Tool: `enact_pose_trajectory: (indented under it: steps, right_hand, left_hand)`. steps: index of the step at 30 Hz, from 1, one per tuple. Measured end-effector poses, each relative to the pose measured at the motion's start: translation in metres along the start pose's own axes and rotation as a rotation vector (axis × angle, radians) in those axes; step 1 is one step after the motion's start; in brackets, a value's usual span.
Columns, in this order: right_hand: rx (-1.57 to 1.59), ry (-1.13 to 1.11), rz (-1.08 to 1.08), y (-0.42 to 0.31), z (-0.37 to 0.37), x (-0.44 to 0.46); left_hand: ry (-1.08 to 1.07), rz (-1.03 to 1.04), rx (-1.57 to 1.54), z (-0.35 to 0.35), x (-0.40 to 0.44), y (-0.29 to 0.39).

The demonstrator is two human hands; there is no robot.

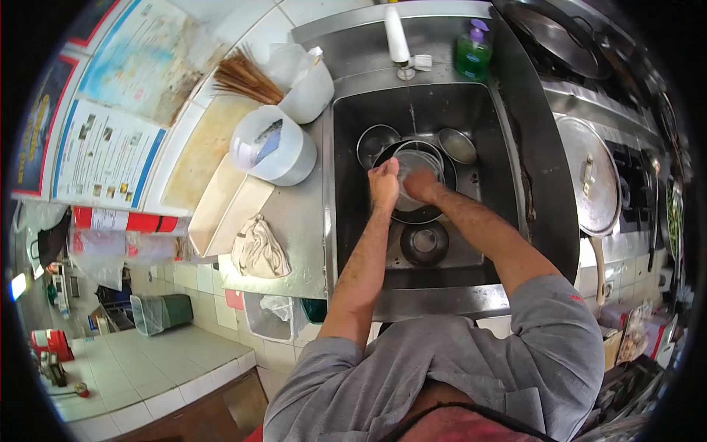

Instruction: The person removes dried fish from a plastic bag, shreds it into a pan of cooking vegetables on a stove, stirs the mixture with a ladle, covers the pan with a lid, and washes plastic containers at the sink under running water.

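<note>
My left hand (384,184) is closed on the near-left rim of a round, pale metal bowl (420,156) in the sink. Inside that bowl is my right hand (421,184), blurred, its fingers hidden, so whether it holds anything cannot be made out. Beneath the bowl lies a wider dark pan (423,216). Around it in the sink (353,243) sit a small round metal bowl (378,140) at the left, another (458,146) at the right, and a deeper metal bowl (424,244) nearer me. A thin stream of water falls from the faucet (396,37).
Green soap in a pump bottle (472,55) stands on the sink's back ledge. Left of the sink are a white bucket (287,158), another white container (313,92) beside bristles, and a crumpled cloth (259,248). A lidded pan (587,177) rests on the stove at right.
</note>
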State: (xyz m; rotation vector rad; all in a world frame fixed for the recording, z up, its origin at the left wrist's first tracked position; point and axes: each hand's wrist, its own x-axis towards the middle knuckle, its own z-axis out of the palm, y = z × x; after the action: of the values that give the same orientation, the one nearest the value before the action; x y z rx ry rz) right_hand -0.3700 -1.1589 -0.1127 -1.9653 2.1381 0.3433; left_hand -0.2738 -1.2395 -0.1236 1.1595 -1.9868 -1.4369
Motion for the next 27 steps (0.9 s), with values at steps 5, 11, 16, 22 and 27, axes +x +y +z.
enact_pose_trajectory:
  steps: [5,11,16,22,27]
  right_hand:
    - [0.917,-0.462,-0.051,-0.002,-0.005,-0.033]
    - [0.852,-0.476,0.023,-0.022,-0.009,-0.064]
    - [1.116,-0.108,-0.118,0.006,-0.002,-0.085]
    - [1.547,0.808,0.275,0.02,-0.038,-0.11]
    - [0.426,0.887,0.266,-0.081,-0.081,-0.127]
  left_hand:
    - [-0.058,-0.357,-0.124,-0.004,-0.005,-0.023]
    - [-0.045,0.033,0.441,0.018,-0.027,-0.039]
    - [-0.192,0.572,0.474,-0.01,-0.067,0.005]
    - [0.235,0.075,0.238,-0.016,-0.066,0.021]
    - [0.178,0.255,0.04,-0.006,-0.048,0.029]
